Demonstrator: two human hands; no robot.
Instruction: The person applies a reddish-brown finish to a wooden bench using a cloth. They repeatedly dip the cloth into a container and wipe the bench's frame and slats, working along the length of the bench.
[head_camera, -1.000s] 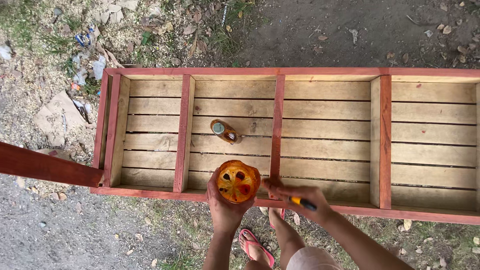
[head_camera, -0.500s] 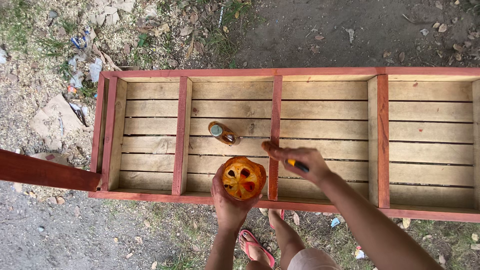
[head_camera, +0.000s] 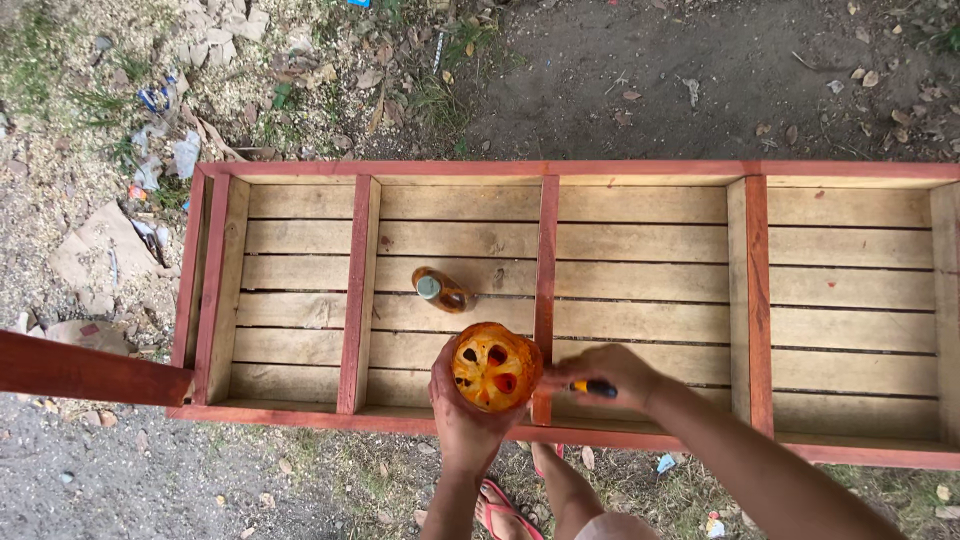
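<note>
Seen from above, the left hand (head_camera: 462, 412) reaches up from the bottom edge, fingers wrapped under an orange cup (head_camera: 494, 366) with dark and red blotches of liquid inside. Just right of it, the right hand (head_camera: 605, 377) is closed around a brush handle (head_camera: 594, 388), its forearm slanting in from the lower right. Beyond the left hand, a small capped bottle (head_camera: 440, 289) lies on the slats of a long red-framed wooden frame (head_camera: 545, 250). Bare slats stretch wide to either side.
</note>
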